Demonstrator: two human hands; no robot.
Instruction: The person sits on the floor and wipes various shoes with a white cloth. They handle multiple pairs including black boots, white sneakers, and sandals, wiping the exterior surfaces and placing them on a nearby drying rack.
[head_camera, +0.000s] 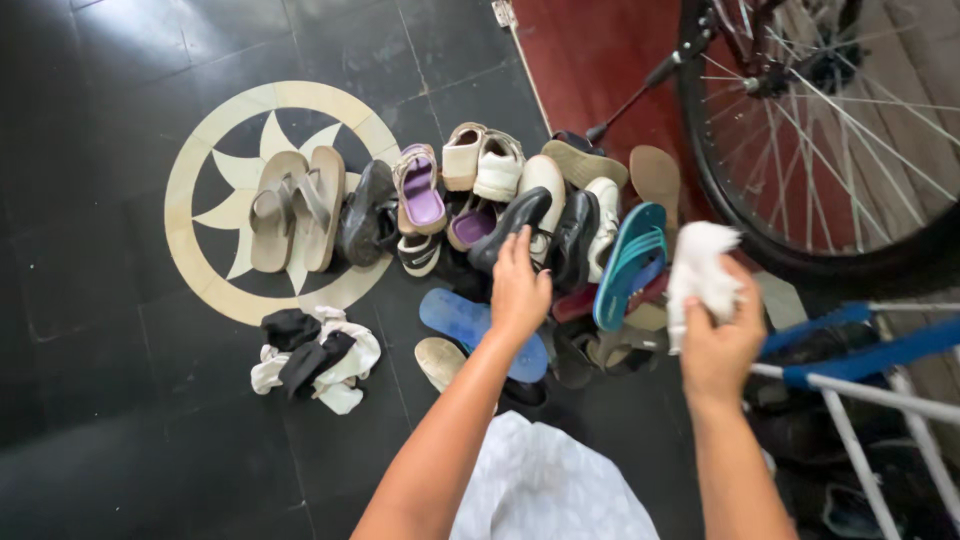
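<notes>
A heap of footwear sits at the centre of the frame on dark glossy floor tiles with a pale sun-shaped inlay (215, 140) at the upper left; the left hand (518, 290) reaches into the heap, its fingers curled on the heel end of a black leather shoe (512, 225), smooth and shiny, which lies slanted just above the hand and appears grasped rather than merely touched; the right hand (718, 345), right of centre, is clenched around a white cloth (697, 268) (soft, fuzzy, crumpled), whose bulk sticks up above the fist, well apart from the black shoe; between the hands stands a teal flip-flop (628, 262) on edge, rubbery and ribbed; a flat blue sandal (470, 325) lies under the left wrist; tan sandals (295, 208) rest on the inlay; a bundle of black and white rags (312, 355) lies at lower left; a bicycle wheel (800, 140), thin-spoked, fills the upper right.
</notes>
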